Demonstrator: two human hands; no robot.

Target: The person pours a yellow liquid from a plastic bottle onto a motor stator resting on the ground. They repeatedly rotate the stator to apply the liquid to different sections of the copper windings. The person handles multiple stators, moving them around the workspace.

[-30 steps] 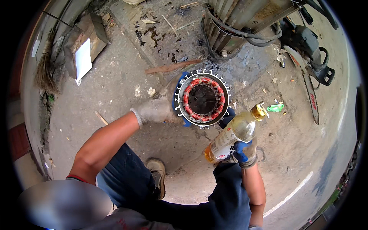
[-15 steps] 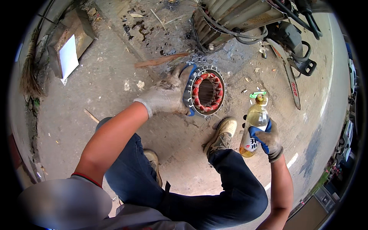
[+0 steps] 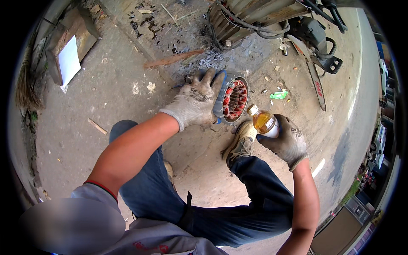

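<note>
My left hand (image 3: 196, 101), in a grey glove with a blue palm, grips the side of a motor stator (image 3: 236, 98). This metal ring has red coil windings bound with white around its inner opening, which faces to the right, and the ring is tilted. In my gloved right hand (image 3: 290, 142) is a clear plastic bottle (image 3: 264, 120) of yellow liquid with a white label. Its pale neck end points up and left, close to the stator's lower right rim but apart from it. Whether a cap sits on the bottle cannot be made out.
A chainsaw (image 3: 315, 78) lies at the right, near a large ribbed metal housing (image 3: 238, 25) with cables. A green packet (image 3: 279, 94) and scraps lie past the bottle. A wood strip (image 3: 174, 58), a white sheet (image 3: 69, 59) and a broom (image 3: 27, 85) are farther left.
My right hand has brought the bottle up and left, close to the stator, tipping it toward the left. The stator has turned, so its opening looks narrower.
</note>
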